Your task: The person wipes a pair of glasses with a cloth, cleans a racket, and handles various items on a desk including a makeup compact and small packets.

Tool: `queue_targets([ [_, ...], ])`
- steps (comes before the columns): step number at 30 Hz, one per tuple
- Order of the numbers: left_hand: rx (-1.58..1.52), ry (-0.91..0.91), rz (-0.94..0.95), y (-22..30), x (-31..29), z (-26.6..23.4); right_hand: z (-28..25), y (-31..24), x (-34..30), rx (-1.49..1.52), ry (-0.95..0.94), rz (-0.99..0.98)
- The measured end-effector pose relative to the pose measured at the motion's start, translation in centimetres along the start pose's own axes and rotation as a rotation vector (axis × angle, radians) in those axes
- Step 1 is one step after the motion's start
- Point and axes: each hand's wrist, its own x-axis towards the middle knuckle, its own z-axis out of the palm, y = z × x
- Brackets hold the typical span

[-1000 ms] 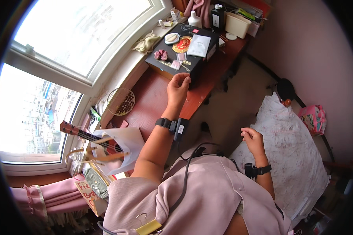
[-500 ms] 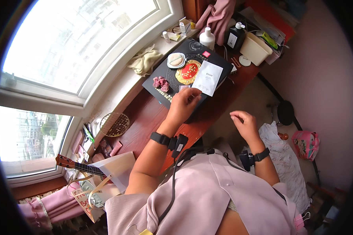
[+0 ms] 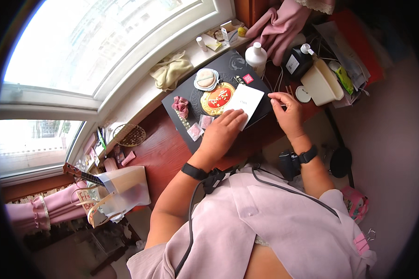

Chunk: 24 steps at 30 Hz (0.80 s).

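A black flat box (image 3: 174, 93) with a gold and red round emblem lies on the reddish wooden desk. My left hand (image 3: 224, 132) rests on it with fingers stretched out flat, their tips on the lower end of a white sachet (image 3: 246, 100). Beside that hand are two small pink-and-white packets (image 3: 195, 131). My right hand (image 3: 289, 114) hovers off the box's right edge, its thumb and index finger drawn together, and nothing shows between them. A pink scrunchie (image 3: 180, 107) and a round beige powder puff (image 3: 205, 79) also lie on the box.
Behind the box stand a white bottle (image 3: 256, 56), a black pump bottle (image 3: 297, 63) and a cream bin (image 3: 322, 83). A yellowish cloth (image 3: 171, 70) lies on the windowsill. To the left are a round woven tray (image 3: 129, 135) and a small stringed instrument (image 3: 81, 174).
My left hand has flattened onto the white sachet, and two small packets now show beside it. My right hand has moved up close to the box's right edge. The whole view has shifted.
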Motion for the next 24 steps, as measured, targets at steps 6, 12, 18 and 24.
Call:
queue_targets([
  [6,-0.548,0.544,-0.478,1.2,1.7,-2.0,-1.2,1.8,3.2,0.237,-0.147,0.187],
  [12,-1.519,0.591,-0.702,2.1,3.6,-2.5,-1.5,-0.2,4.4,0.891,-0.625,0.46],
  [18,-1.505,0.302,-0.801,3.3,4.5,0.6,-0.1,-2.6,1.2,0.97,-0.533,0.48],
  [24,-1.085,0.16,-0.47,7.5,6.7,1.8,-3.4,-1.5,-1.3,1.105,-0.109,0.489],
])
